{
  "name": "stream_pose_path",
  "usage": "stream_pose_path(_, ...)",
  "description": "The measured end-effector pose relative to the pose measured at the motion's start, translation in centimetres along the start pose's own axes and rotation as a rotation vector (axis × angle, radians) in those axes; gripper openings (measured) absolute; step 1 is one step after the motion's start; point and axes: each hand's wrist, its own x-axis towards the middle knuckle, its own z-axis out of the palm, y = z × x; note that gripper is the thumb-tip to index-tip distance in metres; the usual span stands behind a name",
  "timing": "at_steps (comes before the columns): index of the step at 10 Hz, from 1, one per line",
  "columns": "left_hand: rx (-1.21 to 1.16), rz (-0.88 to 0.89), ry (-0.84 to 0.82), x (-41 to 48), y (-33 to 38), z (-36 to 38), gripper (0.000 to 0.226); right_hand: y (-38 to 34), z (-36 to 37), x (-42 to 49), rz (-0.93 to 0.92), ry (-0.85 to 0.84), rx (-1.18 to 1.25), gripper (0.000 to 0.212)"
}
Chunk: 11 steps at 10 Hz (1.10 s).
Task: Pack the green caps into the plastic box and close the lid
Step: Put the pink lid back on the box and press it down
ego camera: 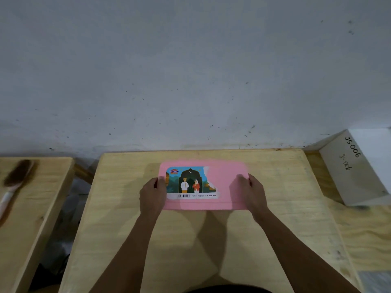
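pink plastic lid (228, 187), torn printed label on its left half, lying flat over the plastic box, whose body we cannot see beneath it. position: far middle of the wooden surface (131, 229), long axis left to right, square to us. left grip (152, 194) clasps the left short end, right grip (252, 192) the right short end; on each, the thumb lies on top and the fingers curl over the edge. both sit equally near. green caps: none in view; whether they are inside we cannot tell. we judge the coming move a downward press at both ends to seat the lid. room: open wood on every side, wall behind, near edge well apart. aside: brush (18, 174) on the left bench (42, 208), white carton (355, 172) at right.
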Motion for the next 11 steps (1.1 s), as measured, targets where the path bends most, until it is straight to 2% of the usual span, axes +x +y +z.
stream_pose_path(1, -0.026, -0.015, -0.021, 2.2, 0.9, 1.0, 0.037, -1.5, -0.2, 2.1, 0.013, -0.007, 0.052, 0.024)
stream_pose_path(3, -0.011, -0.034, -0.051, 5.4, 3.3, 2.7, 0.038, -3.5, 0.0, 5.7, 0.004, 0.009, -0.007, 0.033)
stream_pose_path(7, -0.015, 0.001, -0.101, 7.3, 3.9, 3.1, 0.042, -3.3, 0.6, 8.2, -0.040, 0.030, -0.052, 0.027)
stream_pose_path(9, -0.049, -0.054, -0.143, 6.3, 5.3, 2.7, 0.043, -4.2, 0.9, 8.4, -0.013, 0.040, -0.216, 0.042)
stream_pose_path(11, -0.065, -0.100, -0.238, 4.8, 5.6, 1.6, 0.031, -6.0, 0.3, 7.7, -0.098, -0.036, -0.335, 0.028)
